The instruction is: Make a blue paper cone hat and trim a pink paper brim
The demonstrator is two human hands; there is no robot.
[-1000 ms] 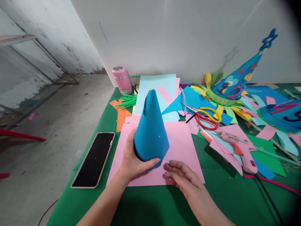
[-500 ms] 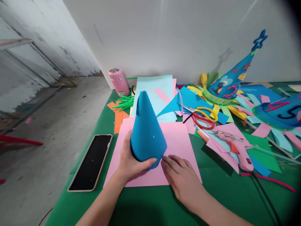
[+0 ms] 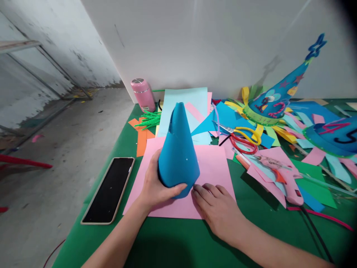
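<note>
My left hand is wrapped round the base of a blue paper cone, which stands upright on a pink sheet of paper. My right hand lies flat on the pink sheet just right of the cone's base, fingers stretched out and pointing at the cone's lower edge. It holds nothing.
A black phone lies left of the pink sheet on the green table. A pink bottle, green pipe cleaners, scissors, a pink glue gun, coloured paper scraps and decorated blue hats crowd the back and right.
My right hand has slid left across the pink sheet, up to the cone's base, and flattened. My left hand still grips the cone.
</note>
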